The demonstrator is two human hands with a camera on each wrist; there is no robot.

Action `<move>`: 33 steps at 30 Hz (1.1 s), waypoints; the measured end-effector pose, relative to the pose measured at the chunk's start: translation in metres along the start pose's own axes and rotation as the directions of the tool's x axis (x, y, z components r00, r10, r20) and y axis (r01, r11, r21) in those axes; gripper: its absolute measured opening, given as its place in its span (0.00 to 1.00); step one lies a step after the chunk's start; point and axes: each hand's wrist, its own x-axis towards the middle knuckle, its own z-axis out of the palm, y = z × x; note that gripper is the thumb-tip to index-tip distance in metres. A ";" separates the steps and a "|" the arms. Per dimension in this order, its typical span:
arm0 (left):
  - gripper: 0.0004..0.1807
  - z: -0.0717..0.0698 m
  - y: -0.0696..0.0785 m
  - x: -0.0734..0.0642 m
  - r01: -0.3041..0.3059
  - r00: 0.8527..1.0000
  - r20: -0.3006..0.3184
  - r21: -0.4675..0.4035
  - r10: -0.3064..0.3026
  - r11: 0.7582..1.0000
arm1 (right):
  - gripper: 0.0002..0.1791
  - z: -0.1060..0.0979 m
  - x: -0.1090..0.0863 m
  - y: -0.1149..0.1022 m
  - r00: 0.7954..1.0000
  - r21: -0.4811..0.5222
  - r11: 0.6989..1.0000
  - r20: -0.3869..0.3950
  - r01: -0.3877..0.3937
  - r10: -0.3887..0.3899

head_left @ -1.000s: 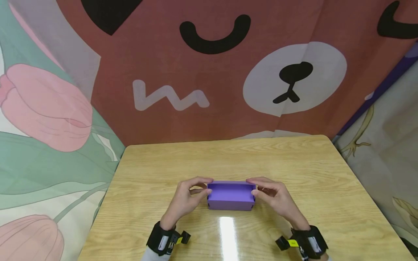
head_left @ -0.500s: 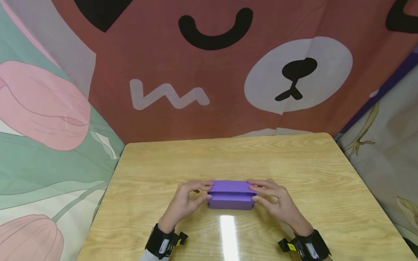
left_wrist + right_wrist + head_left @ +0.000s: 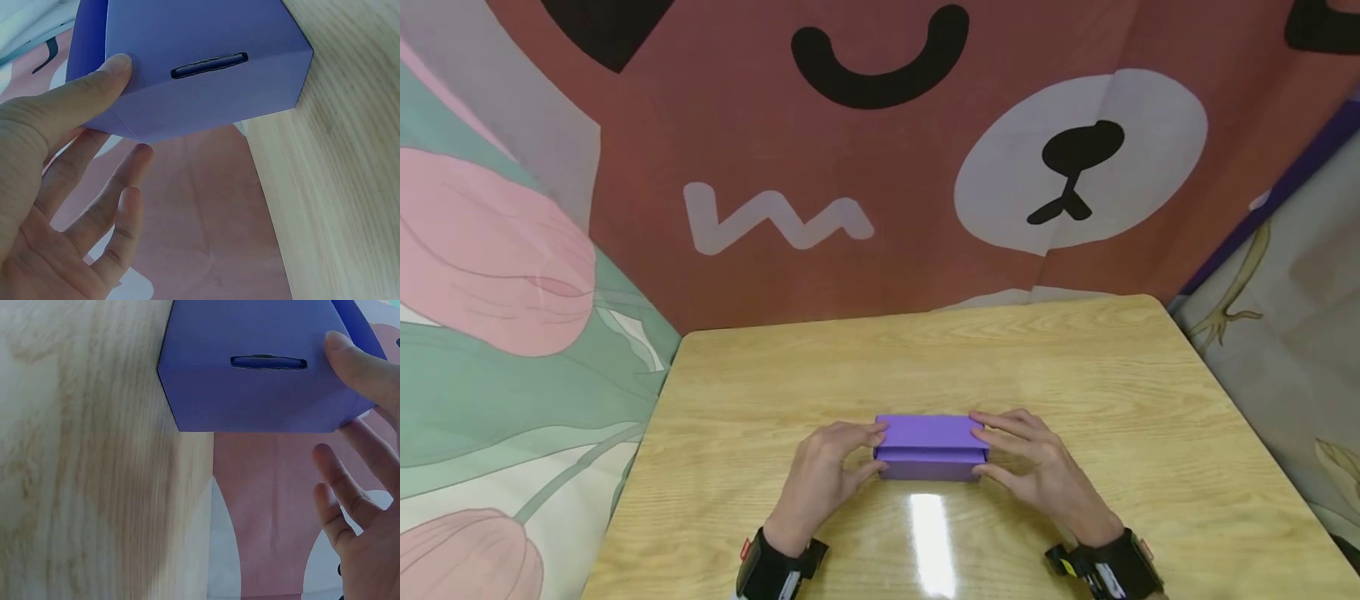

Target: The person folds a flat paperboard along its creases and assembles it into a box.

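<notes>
A small purple cardboard box [image 3: 931, 470] stands on the wooden table in front of me. Its lid flap [image 3: 929, 432] leans forward over the top, leaving a narrow gap above the front wall. My left hand [image 3: 822, 477] pinches the box's left end, thumb at the front and fingertips on the lid's edge. At the other end my right hand [image 3: 1041, 462] grips likewise, with its fingers spread along the lid. Both wrist views show a thin slot in the box wall [image 3: 206, 100], [image 3: 262, 400] beside the thumb, and the lower fingers hanging off the box.
The pale wooden table [image 3: 760, 375] reaches back to a reddish cloth [image 3: 917, 275] printed with a bear's face. Patterned cloths [image 3: 512, 417] hang at both sides. A bright light reflection lies on the tabletop before the box.
The lid flap has swung forward and down from standing at the back, covering most of the opening. Both hands have followed it with their fingers, thumbs staying near the front.
</notes>
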 end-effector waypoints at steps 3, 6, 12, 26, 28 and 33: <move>0.23 0.002 -0.001 -0.001 -0.013 1.000 0.000 0.001 0.013 1.000 | 0.34 0.002 -0.002 -0.001 1.000 0.023 1.000 -0.011 0.002 -0.002; 0.22 0.001 -0.002 -0.001 -0.025 1.000 0.004 0.007 0.025 1.000 | 0.32 0.003 -0.001 -0.002 1.000 0.035 0.999 -0.014 -0.005 0.006; 0.20 0.001 -0.002 -0.004 -0.064 0.998 0.002 0.031 0.064 0.997 | 0.27 0.004 -0.001 -0.002 1.000 0.034 0.999 -0.019 0.011 -0.011; 0.13 0.010 -0.004 -0.012 -0.138 0.990 -0.021 0.057 0.139 0.989 | 0.22 0.008 -0.004 -0.005 0.998 -0.091 0.996 -0.048 0.025 -0.029; 0.12 0.010 -0.003 -0.012 -0.137 0.990 -0.019 0.065 0.139 0.988 | 0.22 0.010 -0.004 -0.004 0.998 -0.117 0.993 -0.053 0.020 -0.026; 0.10 0.007 0.001 -0.012 -0.161 0.987 0.003 0.127 0.162 0.979 | 0.21 0.011 -0.004 -0.005 0.997 -0.217 0.975 -0.051 0.046 -0.058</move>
